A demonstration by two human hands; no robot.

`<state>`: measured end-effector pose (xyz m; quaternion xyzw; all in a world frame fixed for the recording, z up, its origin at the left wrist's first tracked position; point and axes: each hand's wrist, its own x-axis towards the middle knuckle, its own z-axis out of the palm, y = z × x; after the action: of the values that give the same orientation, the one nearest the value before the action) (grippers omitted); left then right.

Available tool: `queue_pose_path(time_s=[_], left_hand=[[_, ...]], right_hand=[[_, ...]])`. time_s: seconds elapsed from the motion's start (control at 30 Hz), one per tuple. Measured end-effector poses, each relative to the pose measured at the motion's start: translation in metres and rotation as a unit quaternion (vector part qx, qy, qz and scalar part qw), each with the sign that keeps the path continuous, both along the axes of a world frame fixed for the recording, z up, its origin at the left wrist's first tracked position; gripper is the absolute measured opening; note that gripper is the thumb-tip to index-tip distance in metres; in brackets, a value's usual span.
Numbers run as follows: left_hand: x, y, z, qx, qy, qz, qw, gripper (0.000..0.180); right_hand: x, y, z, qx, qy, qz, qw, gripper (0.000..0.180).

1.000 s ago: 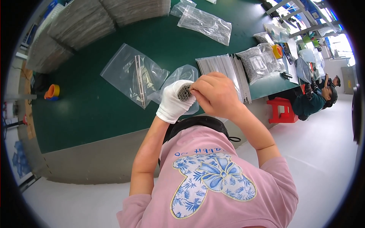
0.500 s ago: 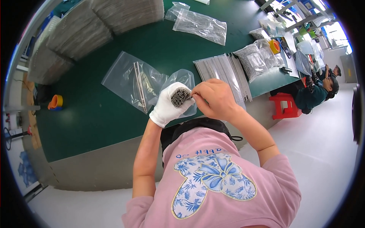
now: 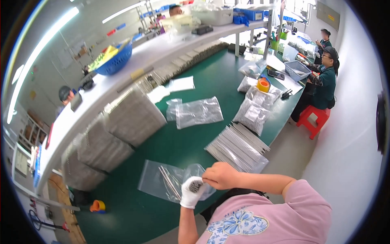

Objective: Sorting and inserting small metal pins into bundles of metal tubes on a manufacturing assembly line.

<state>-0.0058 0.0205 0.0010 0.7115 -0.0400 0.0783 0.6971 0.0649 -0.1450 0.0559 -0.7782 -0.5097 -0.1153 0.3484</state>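
My left hand point(image 3: 189, 200), in a white glove, is closed round a bundle of thin metal tubes point(image 3: 196, 186), their open ends facing up. My bare right hand point(image 3: 222, 175) is closed beside the bundle's right edge; whatever its fingers pinch is hidden. Under and behind the left hand lies a clear plastic bag point(image 3: 149, 179) with a few loose metal rods point(image 3: 169, 183) on or in it. Right of my hands, a row of long metal tubes point(image 3: 232, 147) lies side by side, partly under clear plastic.
Filled clear bags point(image 3: 251, 116) and an orange tape roll point(image 3: 263, 84) lie at the right edge. Flat plastic bags point(image 3: 199, 113) rest mid-table. Large wrapped stacks point(image 3: 134, 116) stand left, below a shelf point(image 3: 162, 51). Another tape roll point(image 3: 97, 206) sits near left. A seated co-worker point(image 3: 325, 83) is at far right.
The view has tilted up and swung, showing the shelf and more of the room. My right hand stays beside the bundle, its fingers now curled tighter. The left hand keeps its hold.
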Motion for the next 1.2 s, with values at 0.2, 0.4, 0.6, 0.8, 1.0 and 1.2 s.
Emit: queue_pose_path(time_s=[0.2, 0.4, 0.6, 0.8, 1.0, 1.2], left_hand=[[-0.003, 0.000, -0.012, -0.019, 0.014, 0.016, 1.000, 0.019], [-0.005, -0.002, -0.013, -0.051, 0.029, 0.025, 0.998, 0.018], [-0.001, 0.010, -0.032, -0.019, -0.007, 0.047, 0.999, 0.026], [0.005, 0.017, -0.041, -0.016, -0.019, 0.031, 0.999, 0.025], [0.001, 0.021, -0.045, -0.026, -0.032, 0.042, 0.998, 0.028], [-0.001, 0.020, -0.040, -0.010, -0.024, 0.052, 0.998, 0.027]], right_hand=[[-0.005, 0.003, -0.008, 0.045, 0.010, -0.029, 0.999, 0.012], [-0.009, 0.002, -0.015, 0.068, 0.067, -0.007, 0.995, 0.011], [-0.003, 0.012, -0.016, 0.074, 0.124, -0.025, 0.989, 0.012], [-0.002, 0.012, -0.022, 0.119, 0.105, -0.004, 0.987, 0.014], [-0.008, 0.015, -0.025, 0.104, 0.038, -0.011, 0.994, 0.016], [-0.008, 0.021, -0.023, 0.121, 0.027, -0.020, 0.992, 0.016]])
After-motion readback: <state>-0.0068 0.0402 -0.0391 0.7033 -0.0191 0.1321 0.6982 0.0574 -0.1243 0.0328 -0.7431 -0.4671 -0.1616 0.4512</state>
